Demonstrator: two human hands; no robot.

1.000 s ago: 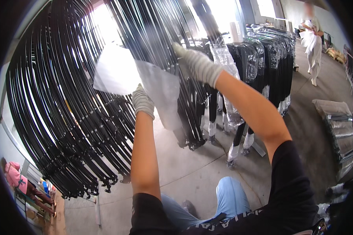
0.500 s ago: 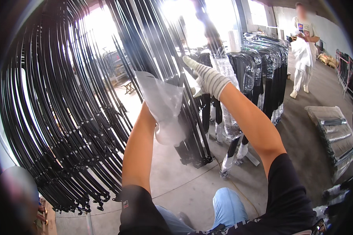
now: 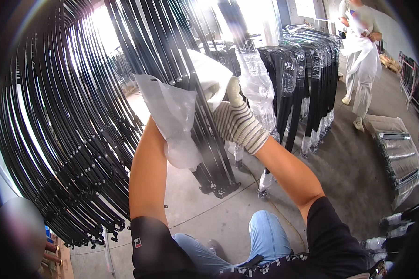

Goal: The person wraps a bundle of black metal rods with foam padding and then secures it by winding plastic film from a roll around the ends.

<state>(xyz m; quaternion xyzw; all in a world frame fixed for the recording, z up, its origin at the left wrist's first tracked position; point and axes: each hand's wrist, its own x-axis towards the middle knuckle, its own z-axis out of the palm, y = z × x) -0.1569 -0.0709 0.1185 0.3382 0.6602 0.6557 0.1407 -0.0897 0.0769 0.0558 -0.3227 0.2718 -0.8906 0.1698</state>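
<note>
White sheet (image 3: 174, 109) wraps part-way round bundle of black bars (image 3: 156, 53), far part touching right hand (image 3: 239, 122). Right thumb raised, fingers partly hidden; cannot tell if pinching. Left hand hidden behind sheet, grip cannot be told. Plastic-wrapped frames (image 3: 303, 69) beyond, rightward.

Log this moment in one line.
white sheet: against black bars | left hand: grip obscured by sheet | right hand: gloved, beside bars | nearby: plastic-wrapped black frames
</note>
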